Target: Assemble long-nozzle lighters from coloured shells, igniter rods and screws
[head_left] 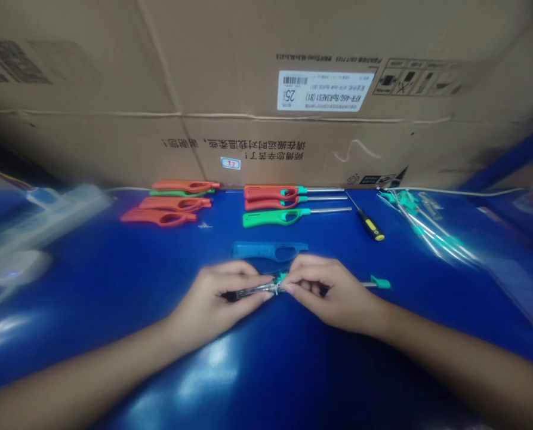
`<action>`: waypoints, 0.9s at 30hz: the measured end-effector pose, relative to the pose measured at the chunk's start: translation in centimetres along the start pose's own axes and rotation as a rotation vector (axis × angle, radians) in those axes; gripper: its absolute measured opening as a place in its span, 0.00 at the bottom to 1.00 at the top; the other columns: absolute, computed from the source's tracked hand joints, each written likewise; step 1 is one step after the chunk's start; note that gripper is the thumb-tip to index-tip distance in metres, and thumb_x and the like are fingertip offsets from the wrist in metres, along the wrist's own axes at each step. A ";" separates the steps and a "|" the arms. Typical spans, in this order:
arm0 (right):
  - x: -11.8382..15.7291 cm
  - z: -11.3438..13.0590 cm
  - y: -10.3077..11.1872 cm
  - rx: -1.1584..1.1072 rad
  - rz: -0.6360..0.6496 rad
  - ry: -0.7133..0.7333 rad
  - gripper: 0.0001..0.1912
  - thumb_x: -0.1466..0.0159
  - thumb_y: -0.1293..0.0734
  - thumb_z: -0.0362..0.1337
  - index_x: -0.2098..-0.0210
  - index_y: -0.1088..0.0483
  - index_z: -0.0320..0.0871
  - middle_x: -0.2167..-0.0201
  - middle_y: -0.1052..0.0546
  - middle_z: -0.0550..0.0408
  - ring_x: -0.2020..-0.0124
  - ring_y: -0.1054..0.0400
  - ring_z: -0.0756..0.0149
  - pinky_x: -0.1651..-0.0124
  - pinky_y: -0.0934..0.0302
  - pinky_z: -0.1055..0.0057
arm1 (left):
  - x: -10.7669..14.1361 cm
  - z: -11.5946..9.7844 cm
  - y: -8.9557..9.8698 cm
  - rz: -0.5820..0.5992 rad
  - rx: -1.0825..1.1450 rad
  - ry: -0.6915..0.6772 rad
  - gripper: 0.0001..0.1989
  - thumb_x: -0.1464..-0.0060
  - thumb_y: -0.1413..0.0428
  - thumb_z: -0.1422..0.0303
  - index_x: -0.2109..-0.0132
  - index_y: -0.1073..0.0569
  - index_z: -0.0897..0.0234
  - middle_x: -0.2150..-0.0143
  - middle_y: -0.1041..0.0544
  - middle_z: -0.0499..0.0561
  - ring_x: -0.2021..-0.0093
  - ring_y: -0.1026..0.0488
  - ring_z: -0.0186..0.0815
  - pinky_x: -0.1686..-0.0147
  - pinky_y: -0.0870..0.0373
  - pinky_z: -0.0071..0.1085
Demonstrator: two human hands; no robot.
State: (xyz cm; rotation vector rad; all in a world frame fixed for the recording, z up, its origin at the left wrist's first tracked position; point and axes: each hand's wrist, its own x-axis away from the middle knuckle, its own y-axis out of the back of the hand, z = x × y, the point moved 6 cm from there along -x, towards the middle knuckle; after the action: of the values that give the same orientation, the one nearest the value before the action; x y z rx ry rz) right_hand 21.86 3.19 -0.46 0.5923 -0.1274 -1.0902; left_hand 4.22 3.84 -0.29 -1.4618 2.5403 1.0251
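Between my hands, low over the blue table, is a lighter's inner assembly. My left hand (225, 292) pinches its clear, dark-ended fuel tank (252, 289) between thumb and fingers. With thumb and index finger, my right hand (331, 289) grips the teal and white parts at the tank's right end. A metal rod with a teal tip (380, 282) sticks out to the right from behind my right hand. Just beyond my fingers lies a blue lighter shell (268, 250). The small parts at my fingertips are partly hidden.
Orange shells (163, 216) lie at back left. Red and green lighters with rods (275, 218) sit at back centre, beside a screwdriver (370, 224). Rods with teal parts (427, 230) are at right, a power strip (64, 215) at left. A cardboard box (230, 71) stands behind.
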 end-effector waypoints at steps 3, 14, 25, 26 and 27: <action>0.0 0.0 0.0 0.000 -0.004 0.009 0.09 0.34 0.34 0.34 0.66 0.22 0.40 0.70 0.28 0.55 0.77 0.42 0.76 0.76 0.44 0.77 | 0.0 0.0 0.0 -0.002 -0.004 -0.009 0.12 0.41 0.38 0.70 0.50 0.18 0.58 0.63 0.19 0.52 0.66 0.21 0.33 0.65 0.23 0.27; 0.1 0.1 -0.1 0.006 0.015 -0.004 0.09 0.33 0.34 0.34 0.67 0.23 0.39 0.71 0.28 0.55 0.78 0.42 0.76 0.76 0.46 0.77 | 0.0 0.0 -0.2 0.021 0.005 -0.039 0.14 0.41 0.37 0.71 0.49 0.19 0.54 0.63 0.18 0.50 0.64 0.22 0.33 0.63 0.24 0.27; 0.0 0.3 -0.2 -0.004 -0.008 0.020 0.09 0.34 0.34 0.33 0.69 0.23 0.39 0.72 0.28 0.55 0.78 0.43 0.77 0.77 0.48 0.76 | -0.1 0.0 -0.3 0.034 0.003 -0.050 0.15 0.41 0.37 0.71 0.48 0.19 0.55 0.63 0.18 0.51 0.63 0.22 0.33 0.63 0.25 0.28; 0.0 0.3 -0.2 -0.003 -0.008 0.022 0.09 0.34 0.34 0.33 0.68 0.23 0.38 0.72 0.27 0.55 0.78 0.43 0.77 0.77 0.48 0.77 | -0.1 0.0 -0.3 0.036 0.002 -0.050 0.15 0.41 0.37 0.71 0.48 0.19 0.55 0.63 0.18 0.50 0.63 0.22 0.33 0.62 0.25 0.28; 0.1 0.2 -0.3 -0.002 -0.010 0.024 0.09 0.34 0.34 0.32 0.68 0.22 0.38 0.72 0.27 0.55 0.78 0.43 0.77 0.77 0.48 0.77 | -0.1 0.0 -0.3 0.038 0.002 -0.051 0.15 0.41 0.37 0.71 0.48 0.19 0.55 0.63 0.18 0.50 0.63 0.22 0.33 0.62 0.25 0.28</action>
State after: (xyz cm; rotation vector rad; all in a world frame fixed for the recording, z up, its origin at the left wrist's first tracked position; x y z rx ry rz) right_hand 21.59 2.97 -0.40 0.6044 -0.1023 -1.0921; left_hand 4.51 3.78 -0.39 -1.3739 2.5420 1.0507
